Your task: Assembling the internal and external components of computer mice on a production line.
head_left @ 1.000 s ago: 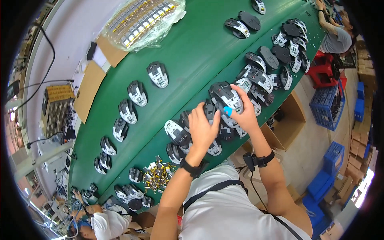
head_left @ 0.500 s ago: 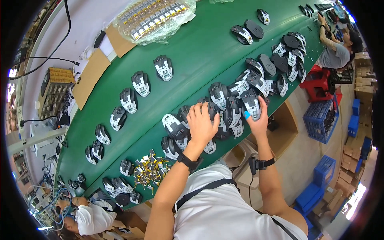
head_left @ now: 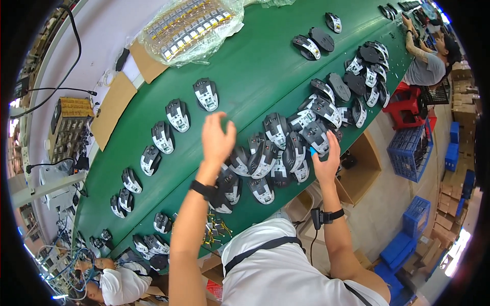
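My left hand (head_left: 217,138) is raised over the green belt, its fingers apart and slightly curled, with nothing visible in it. Just beyond its fingertips lies a black-and-white computer mouse (head_left: 205,95), the nearest in a spaced row. My right hand (head_left: 327,162), a blue wrap on its thumb, grips another mouse (head_left: 315,135) by its side at the right of a heap. Several part-assembled mice fill that heap between my hands, among them a mouse (head_left: 263,159) and an all-dark one (head_left: 294,151). Some show open white shells with circuit boards.
Small battery-like parts with wires (head_left: 217,228) lie partly behind my left forearm. A plastic-wrapped batch of parts (head_left: 191,30) sits at the far edge by cardboard sheets (head_left: 113,109). Co-workers sit at both ends. A cardboard box (head_left: 365,166) and blue crates (head_left: 410,155) stand at right.
My left hand has lifted off the heap and moved left, toward the row of mice. The right hand still holds its mouse, now turned somewhat and a little farther left.
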Demonstrator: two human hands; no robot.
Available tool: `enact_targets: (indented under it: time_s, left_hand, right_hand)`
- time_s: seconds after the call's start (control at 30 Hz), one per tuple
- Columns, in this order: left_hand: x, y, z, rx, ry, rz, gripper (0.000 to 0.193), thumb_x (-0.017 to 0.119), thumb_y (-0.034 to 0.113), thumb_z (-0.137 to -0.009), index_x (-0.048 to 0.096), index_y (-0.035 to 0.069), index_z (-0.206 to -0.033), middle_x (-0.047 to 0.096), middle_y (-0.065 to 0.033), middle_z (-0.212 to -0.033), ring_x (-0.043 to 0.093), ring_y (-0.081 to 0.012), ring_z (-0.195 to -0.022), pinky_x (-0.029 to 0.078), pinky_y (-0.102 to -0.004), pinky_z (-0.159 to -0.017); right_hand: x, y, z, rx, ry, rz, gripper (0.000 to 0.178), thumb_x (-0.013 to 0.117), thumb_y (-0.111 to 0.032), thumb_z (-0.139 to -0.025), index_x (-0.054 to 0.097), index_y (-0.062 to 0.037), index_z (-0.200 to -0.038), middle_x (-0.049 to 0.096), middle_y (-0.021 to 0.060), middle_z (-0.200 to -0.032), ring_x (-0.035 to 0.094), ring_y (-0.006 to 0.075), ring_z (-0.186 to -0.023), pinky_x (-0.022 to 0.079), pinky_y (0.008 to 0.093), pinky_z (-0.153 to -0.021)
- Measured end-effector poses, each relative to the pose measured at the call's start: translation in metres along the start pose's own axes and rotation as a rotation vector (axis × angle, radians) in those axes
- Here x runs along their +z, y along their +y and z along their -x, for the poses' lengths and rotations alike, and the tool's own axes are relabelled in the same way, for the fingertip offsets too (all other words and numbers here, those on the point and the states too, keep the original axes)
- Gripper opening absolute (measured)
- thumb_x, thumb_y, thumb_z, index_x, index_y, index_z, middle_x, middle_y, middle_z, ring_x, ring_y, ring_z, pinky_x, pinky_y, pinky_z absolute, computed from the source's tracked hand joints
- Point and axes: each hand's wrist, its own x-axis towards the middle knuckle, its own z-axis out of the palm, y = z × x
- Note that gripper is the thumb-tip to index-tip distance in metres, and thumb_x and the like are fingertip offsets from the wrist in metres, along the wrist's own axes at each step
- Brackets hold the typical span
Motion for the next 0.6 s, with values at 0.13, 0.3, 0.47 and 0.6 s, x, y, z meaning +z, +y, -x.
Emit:
enact_targets:
  time_s: [0.13, 0.3, 0.47, 0.6]
  left_hand:
    - [-0.016, -0.034, -0.057, 0.015, 0.098, -0.209, 0.035, 0.062, 0.018, -0.079, 0.054, 0.001, -0.109, 0.054, -0.0202, -0.108, 0.051, -0.0390, -0.101, 0.042, -0.0450, -0.089]
    - [-0.002, -0.052, -0.102, -0.046, 0.131, -0.499, 0.062, 0.067, 0.029, -0.077, 0.043, 0.000, -0.127, 0.044, -0.0240, -0.127, 0.039, -0.0441, -0.121, 0.033, -0.0519, -0.100]
    - [0.036, -0.060, -0.129, -0.272, 0.041, -0.620, 0.095, 0.071, 0.056, -0.070, 0.034, -0.001, -0.136, 0.040, -0.0264, -0.133, 0.030, -0.0465, -0.129, 0.026, -0.0566, -0.105]
    - [0.051, -0.061, -0.138, -0.291, 0.088, -0.657, 0.090, 0.076, 0.053, -0.068, 0.040, -0.005, -0.126, 0.043, -0.0223, -0.126, 0.042, -0.0384, -0.114, 0.036, -0.0514, -0.094]
  right_hand:
    - [0.019, -0.005, -0.016, 0.051, 0.024, 0.041, 0.065, 0.067, -0.010, -0.075, 0.044, -0.0038, -0.136, 0.048, 0.0181, -0.130, 0.043, 0.0349, -0.121, 0.035, 0.0416, -0.102]
    - [0.027, -0.005, -0.010, 0.157, 0.016, 0.012, 0.069, 0.071, -0.012, -0.074, 0.042, -0.0043, -0.136, 0.040, 0.0177, -0.128, 0.041, 0.0344, -0.118, 0.036, 0.0419, -0.099]
    - [0.029, 0.010, -0.012, 0.332, 0.076, -0.121, 0.065, 0.074, -0.005, -0.069, 0.045, -0.0056, -0.127, 0.041, 0.0129, -0.128, 0.050, 0.0247, -0.107, 0.048, 0.0332, -0.080]
    - [0.032, 0.019, -0.011, 0.290, 0.105, -0.270, 0.044, 0.070, 0.001, -0.070, 0.049, -0.0041, -0.108, 0.044, 0.0107, -0.126, 0.051, 0.0226, -0.110, 0.048, 0.0319, -0.083]
